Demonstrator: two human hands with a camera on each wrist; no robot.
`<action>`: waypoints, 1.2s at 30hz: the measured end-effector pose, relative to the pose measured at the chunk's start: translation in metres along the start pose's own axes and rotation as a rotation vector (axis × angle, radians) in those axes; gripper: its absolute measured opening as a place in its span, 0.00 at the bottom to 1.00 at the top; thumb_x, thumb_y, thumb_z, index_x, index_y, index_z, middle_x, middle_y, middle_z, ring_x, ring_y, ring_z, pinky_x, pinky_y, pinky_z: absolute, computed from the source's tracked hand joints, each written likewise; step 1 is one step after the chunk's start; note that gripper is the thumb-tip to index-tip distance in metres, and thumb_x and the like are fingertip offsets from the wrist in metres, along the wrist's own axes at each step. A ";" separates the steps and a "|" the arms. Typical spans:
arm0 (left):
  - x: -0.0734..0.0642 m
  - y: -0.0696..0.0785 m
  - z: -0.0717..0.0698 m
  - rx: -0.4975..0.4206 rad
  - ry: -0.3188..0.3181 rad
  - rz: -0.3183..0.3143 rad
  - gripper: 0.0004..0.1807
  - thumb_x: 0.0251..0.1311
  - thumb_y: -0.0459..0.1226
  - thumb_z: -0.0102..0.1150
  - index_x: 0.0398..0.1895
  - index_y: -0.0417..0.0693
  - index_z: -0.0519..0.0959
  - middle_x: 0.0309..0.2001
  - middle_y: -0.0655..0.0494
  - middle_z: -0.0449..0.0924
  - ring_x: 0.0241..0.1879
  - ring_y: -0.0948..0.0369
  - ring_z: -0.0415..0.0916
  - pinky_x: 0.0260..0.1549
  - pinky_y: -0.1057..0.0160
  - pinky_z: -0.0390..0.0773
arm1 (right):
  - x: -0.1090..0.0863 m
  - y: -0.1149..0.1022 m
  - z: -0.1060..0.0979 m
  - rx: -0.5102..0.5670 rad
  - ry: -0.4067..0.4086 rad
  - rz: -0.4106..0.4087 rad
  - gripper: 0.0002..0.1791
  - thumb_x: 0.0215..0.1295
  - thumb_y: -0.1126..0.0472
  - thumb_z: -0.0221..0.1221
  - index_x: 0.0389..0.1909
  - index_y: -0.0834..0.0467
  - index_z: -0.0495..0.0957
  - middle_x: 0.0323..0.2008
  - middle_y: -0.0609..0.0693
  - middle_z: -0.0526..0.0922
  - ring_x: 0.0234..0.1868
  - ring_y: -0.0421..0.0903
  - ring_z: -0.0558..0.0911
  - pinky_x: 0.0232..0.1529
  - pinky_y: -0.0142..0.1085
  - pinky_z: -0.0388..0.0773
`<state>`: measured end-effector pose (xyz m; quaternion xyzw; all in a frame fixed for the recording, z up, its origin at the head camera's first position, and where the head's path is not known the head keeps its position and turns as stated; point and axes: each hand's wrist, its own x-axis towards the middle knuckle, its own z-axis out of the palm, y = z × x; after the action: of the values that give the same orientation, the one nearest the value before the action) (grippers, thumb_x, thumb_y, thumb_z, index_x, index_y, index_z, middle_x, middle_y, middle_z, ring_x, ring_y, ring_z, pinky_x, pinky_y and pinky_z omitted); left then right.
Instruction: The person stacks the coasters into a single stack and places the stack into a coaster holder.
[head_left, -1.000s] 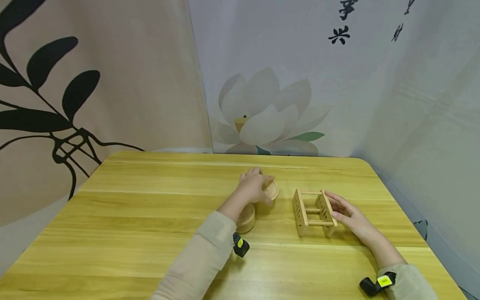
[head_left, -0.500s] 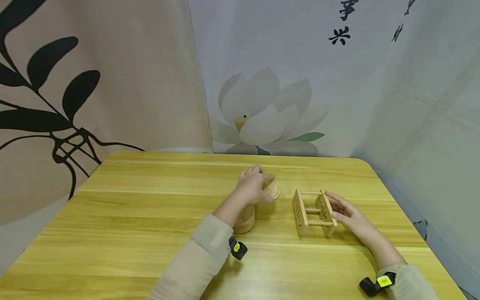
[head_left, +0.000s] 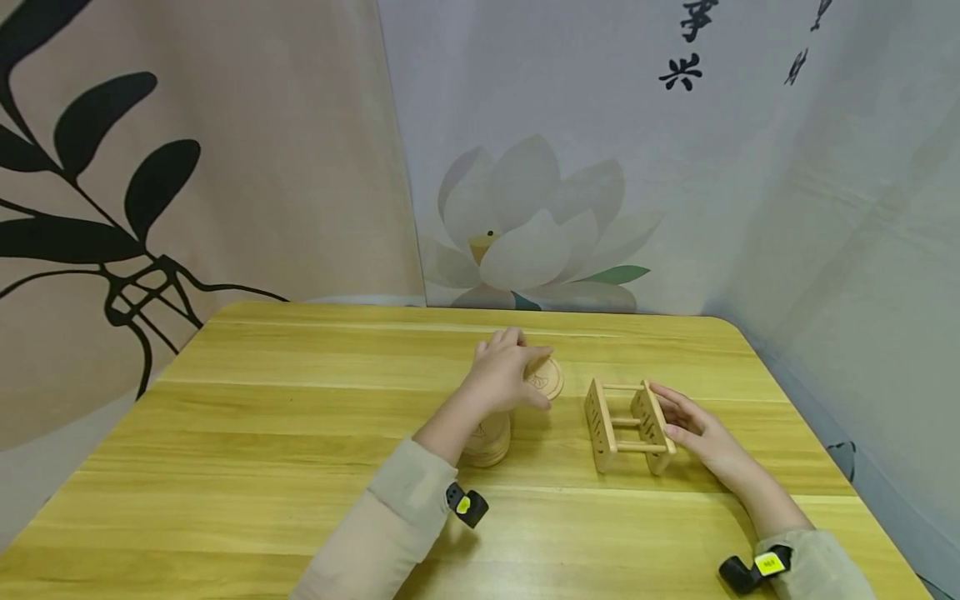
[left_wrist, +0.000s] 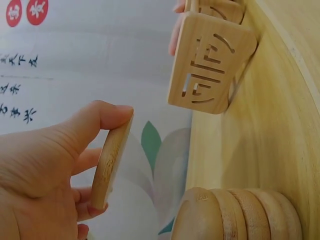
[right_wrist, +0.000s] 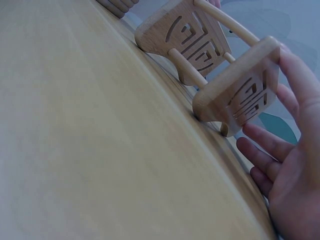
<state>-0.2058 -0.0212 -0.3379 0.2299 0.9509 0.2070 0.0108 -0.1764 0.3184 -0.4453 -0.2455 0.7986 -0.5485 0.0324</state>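
My left hand [head_left: 498,375] pinches a round wooden coaster [head_left: 546,379] by its rim, thumb on one side and fingers on the other. The coaster is tilted, and a carved line pattern shows on its face. Below that wrist stands a stack of wooden coasters [left_wrist: 230,215], partly hidden by the forearm in the head view. To the right, an upright wooden coaster holder [head_left: 602,425] has two slotted end panels joined by rods. Its right panel is held by my right hand [head_left: 693,429], thumb and fingers at the panel's edges.
All of this is on a light wooden table [head_left: 262,433] with rounded far corners. Behind it hangs a printed cloth backdrop [head_left: 300,167] with a lotus, leaves and characters. A small black camera sits on each sleeve cuff.
My left hand and its coaster shift slightly right as the forearm swings left, and more of the coaster's face shows. The right hand and holder stay put.
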 end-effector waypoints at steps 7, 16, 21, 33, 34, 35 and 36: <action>-0.008 -0.003 -0.003 -0.025 0.026 0.026 0.45 0.38 0.53 0.77 0.65 0.59 0.72 0.42 0.60 0.61 0.42 0.60 0.57 0.38 0.60 0.55 | 0.000 -0.001 0.000 0.001 -0.005 0.000 0.30 0.72 0.69 0.48 0.73 0.61 0.53 0.61 0.72 0.65 0.55 0.36 0.73 0.50 0.28 0.70; -0.020 -0.005 -0.007 -0.029 0.057 0.048 0.45 0.37 0.53 0.78 0.64 0.57 0.73 0.44 0.58 0.63 0.44 0.59 0.59 0.40 0.59 0.56 | 0.000 -0.003 0.001 0.004 -0.009 -0.001 0.31 0.72 0.70 0.47 0.73 0.60 0.53 0.61 0.71 0.65 0.55 0.37 0.73 0.50 0.29 0.71; -0.026 -0.009 -0.007 -0.025 0.086 0.056 0.45 0.36 0.52 0.78 0.64 0.58 0.74 0.44 0.58 0.63 0.44 0.59 0.59 0.40 0.59 0.56 | 0.000 -0.002 0.001 0.006 -0.006 0.001 0.31 0.72 0.70 0.48 0.73 0.60 0.53 0.61 0.66 0.67 0.55 0.37 0.73 0.50 0.29 0.70; -0.043 -0.026 -0.006 -0.058 0.113 0.062 0.46 0.35 0.51 0.79 0.64 0.56 0.74 0.42 0.59 0.62 0.40 0.59 0.57 0.37 0.58 0.55 | 0.000 -0.002 0.000 -0.002 -0.001 0.011 0.31 0.72 0.70 0.48 0.73 0.60 0.53 0.62 0.67 0.66 0.55 0.36 0.73 0.51 0.28 0.70; -0.044 -0.027 -0.006 -0.064 0.113 0.060 0.45 0.35 0.51 0.79 0.64 0.56 0.74 0.42 0.59 0.62 0.40 0.59 0.57 0.37 0.58 0.55 | 0.000 -0.001 0.000 -0.001 -0.001 0.013 0.31 0.72 0.70 0.48 0.73 0.60 0.53 0.62 0.67 0.66 0.55 0.36 0.73 0.51 0.28 0.70; -0.045 -0.028 -0.006 -0.067 0.115 0.059 0.45 0.35 0.50 0.79 0.64 0.55 0.74 0.42 0.59 0.62 0.40 0.59 0.57 0.37 0.58 0.55 | 0.000 -0.001 0.000 0.001 -0.002 0.012 0.31 0.72 0.70 0.48 0.74 0.60 0.53 0.62 0.66 0.66 0.55 0.36 0.73 0.51 0.28 0.70; -0.047 -0.029 -0.006 -0.071 0.118 0.059 0.45 0.34 0.50 0.79 0.63 0.55 0.74 0.41 0.59 0.62 0.40 0.59 0.57 0.37 0.58 0.55 | 0.000 0.000 0.000 0.006 -0.002 0.013 0.31 0.72 0.70 0.48 0.74 0.60 0.53 0.62 0.65 0.67 0.55 0.36 0.73 0.51 0.28 0.70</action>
<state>-0.1775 -0.0677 -0.3476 0.2448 0.9348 0.2538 -0.0431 -0.1765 0.3185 -0.4450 -0.2407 0.7985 -0.5505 0.0377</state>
